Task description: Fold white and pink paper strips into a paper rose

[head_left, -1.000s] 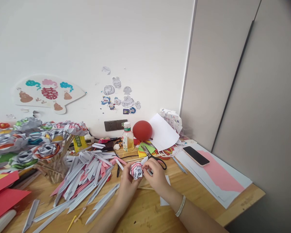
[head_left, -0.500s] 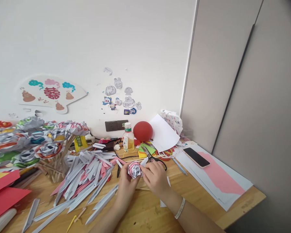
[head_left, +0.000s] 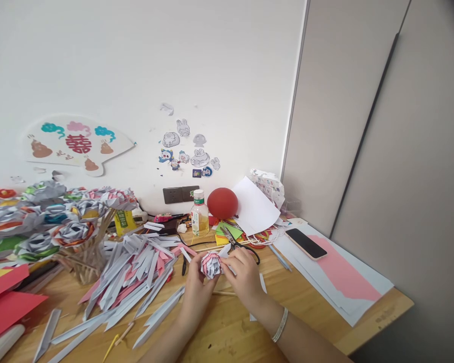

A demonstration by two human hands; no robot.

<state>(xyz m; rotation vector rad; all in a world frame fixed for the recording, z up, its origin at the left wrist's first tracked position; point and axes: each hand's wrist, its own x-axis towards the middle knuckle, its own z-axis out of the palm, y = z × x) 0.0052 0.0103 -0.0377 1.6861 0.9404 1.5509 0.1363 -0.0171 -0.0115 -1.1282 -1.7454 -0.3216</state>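
Note:
A paper flower [head_left: 211,265] of folded white and pink strips faces up over the wooden table. My left hand [head_left: 195,291] is closed around its lower left side, thumb at the front. At the flower's right edge, the fingertips of my right hand [head_left: 243,276] are pinched on a white paper strip [head_left: 224,250] that juts up beside the bloom. Below the hands a thin wooden stick [head_left: 225,293] shows in part; whether it joins the flower is hidden. Black-handled scissors [head_left: 234,243] lie right behind my right hand.
Left of my hands spreads a pile of folded white and pink strips [head_left: 136,269]. Finished paper flowers on sticks stand in a clear container [head_left: 87,262]. Behind are a bottle [head_left: 200,217] and a red balloon [head_left: 222,202]. A phone [head_left: 305,244] rests on paper sheets at right.
Both hands stay in nearly the same place. The flower is turned slightly between them, and the right fingers have shifted a little at its edge.

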